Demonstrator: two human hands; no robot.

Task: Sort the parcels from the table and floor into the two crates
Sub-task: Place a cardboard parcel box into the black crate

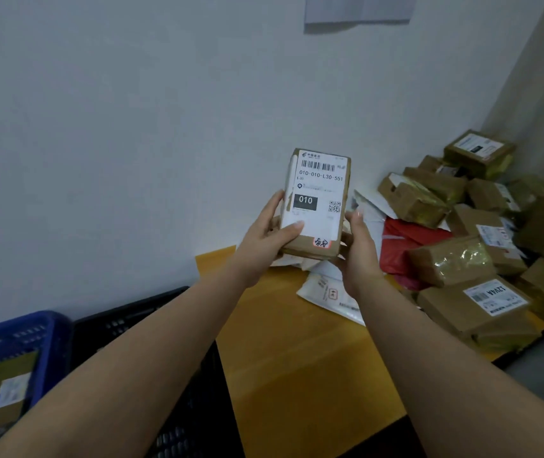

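Lying nearest, lower left: blue crate (29,328), carrying one brown parcel with white label (3,391) inside. Standing just beside it, to the right: black crate (132,320), contents hidden behind the left forearm. Running between crates and parcel pile: yellow surface (284,358), bare along its near stretch. Resting on the surface below the hands: white mailer bag (327,294), lying flat, partly covered by the right wrist. Being held up above the surface, label facing the camera: small cardboard box (317,203), upright, slightly tilted, bearing a white shipping label reading 010-010-L30-551, a black block marked 010, a barcode and a QR code. Gripping the box's lower left side: left hand (269,239), thumb pressing across the label, fingers curling behind. Gripping the box's lower right edge: right hand (360,246), thumb up along the side, fingers wrapping underneath. Piling up on the surface's right end toward the corner: brown cardboard parcels (455,259), several taped in glossy film, one flat box marked 12V4A (492,299) sitting nearest, a red bag (406,242) wedging between them. Rising behind everything: white wall (132,127), carrying a sheet of paper (356,8) at the top edge.
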